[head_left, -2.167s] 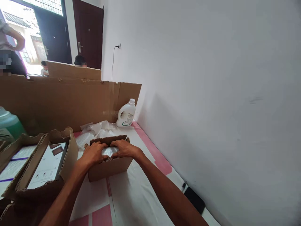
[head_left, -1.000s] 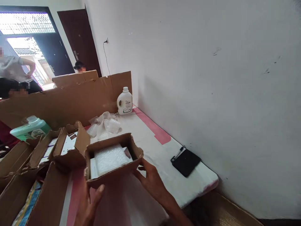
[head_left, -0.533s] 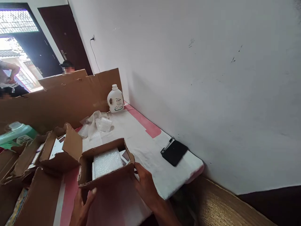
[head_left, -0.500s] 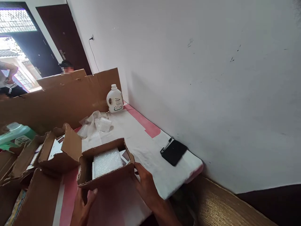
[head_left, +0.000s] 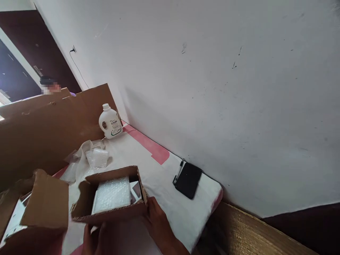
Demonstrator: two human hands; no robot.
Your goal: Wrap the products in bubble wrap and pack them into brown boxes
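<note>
A small open cardboard box (head_left: 106,212) is lifted a little over the table, with bubble wrap (head_left: 111,194) lying on top of its contents. My right hand (head_left: 156,223) grips the box's near right corner. My left hand (head_left: 92,239) is under the box's near left side, fingers curled against its bottom. A white item's edge shows beside the bubble wrap inside the box.
A white detergent bottle (head_left: 109,122) stands by a tall cardboard sheet (head_left: 47,131). Loose bubble wrap (head_left: 90,159) lies behind the box. A black notebook with a pen (head_left: 187,179) lies near the wall. Another open carton (head_left: 39,209) is at left. A person's head shows beyond the cardboard.
The box came off the table toward me and is now held by both hands. My view has swung right and down, so the doorway has slid out on the left.
</note>
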